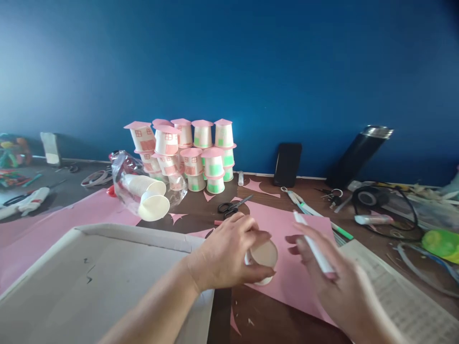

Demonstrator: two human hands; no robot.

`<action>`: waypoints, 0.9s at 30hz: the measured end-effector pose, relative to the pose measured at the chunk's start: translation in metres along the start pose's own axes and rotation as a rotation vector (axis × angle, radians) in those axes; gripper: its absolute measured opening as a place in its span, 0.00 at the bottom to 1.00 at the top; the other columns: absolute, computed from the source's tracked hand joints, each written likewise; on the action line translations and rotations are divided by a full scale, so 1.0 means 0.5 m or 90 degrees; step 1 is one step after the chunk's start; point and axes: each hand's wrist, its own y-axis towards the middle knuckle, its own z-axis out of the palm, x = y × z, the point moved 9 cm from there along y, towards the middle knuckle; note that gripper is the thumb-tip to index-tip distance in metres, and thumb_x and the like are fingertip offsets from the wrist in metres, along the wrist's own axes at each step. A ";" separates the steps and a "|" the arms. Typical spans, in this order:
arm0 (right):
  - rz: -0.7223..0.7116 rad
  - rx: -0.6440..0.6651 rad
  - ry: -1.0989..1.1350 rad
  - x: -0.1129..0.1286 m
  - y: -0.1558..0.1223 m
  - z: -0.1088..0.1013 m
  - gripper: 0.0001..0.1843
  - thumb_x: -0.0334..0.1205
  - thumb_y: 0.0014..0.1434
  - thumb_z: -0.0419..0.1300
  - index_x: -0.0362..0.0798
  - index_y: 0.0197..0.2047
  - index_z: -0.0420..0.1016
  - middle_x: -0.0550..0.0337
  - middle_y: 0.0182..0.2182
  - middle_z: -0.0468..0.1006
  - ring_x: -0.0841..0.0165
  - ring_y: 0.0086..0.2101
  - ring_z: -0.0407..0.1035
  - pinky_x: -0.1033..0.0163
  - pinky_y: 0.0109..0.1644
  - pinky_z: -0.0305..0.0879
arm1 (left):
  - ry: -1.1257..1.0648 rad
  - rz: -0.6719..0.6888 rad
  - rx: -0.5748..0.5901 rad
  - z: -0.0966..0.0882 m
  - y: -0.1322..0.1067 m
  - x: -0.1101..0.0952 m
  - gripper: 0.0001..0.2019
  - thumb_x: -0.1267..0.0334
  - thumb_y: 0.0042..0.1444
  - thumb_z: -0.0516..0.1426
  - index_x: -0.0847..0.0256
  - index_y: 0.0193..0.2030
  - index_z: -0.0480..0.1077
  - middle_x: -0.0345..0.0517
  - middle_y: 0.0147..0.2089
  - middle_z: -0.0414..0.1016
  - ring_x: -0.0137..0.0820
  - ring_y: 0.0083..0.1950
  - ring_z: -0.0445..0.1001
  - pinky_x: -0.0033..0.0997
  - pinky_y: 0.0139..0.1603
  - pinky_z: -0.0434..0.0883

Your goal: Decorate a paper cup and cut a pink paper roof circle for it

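My left hand is closed around a small white paper cup lying on its side, its base turned toward me, over a pink paper sheet. My right hand grips a white marker that points up and to the left; its fingers hover just right of the cup without touching it.
A stack of paper-cup houses with pink roofs stands by the blue wall. A plastic bag of plain cups, black scissors, a phone, a dark flask and cables lie around. A cardboard tray sits at left.
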 end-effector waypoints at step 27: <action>-0.120 -0.179 0.015 -0.016 -0.006 -0.051 0.17 0.41 0.63 0.52 0.53 0.55 0.68 0.58 0.40 0.81 0.65 0.40 0.78 0.67 0.43 0.73 | -0.501 -0.414 -0.463 -0.012 -0.049 0.246 0.25 0.51 0.53 0.60 0.58 0.55 0.63 0.53 0.51 0.72 0.42 0.47 0.75 0.30 0.27 0.77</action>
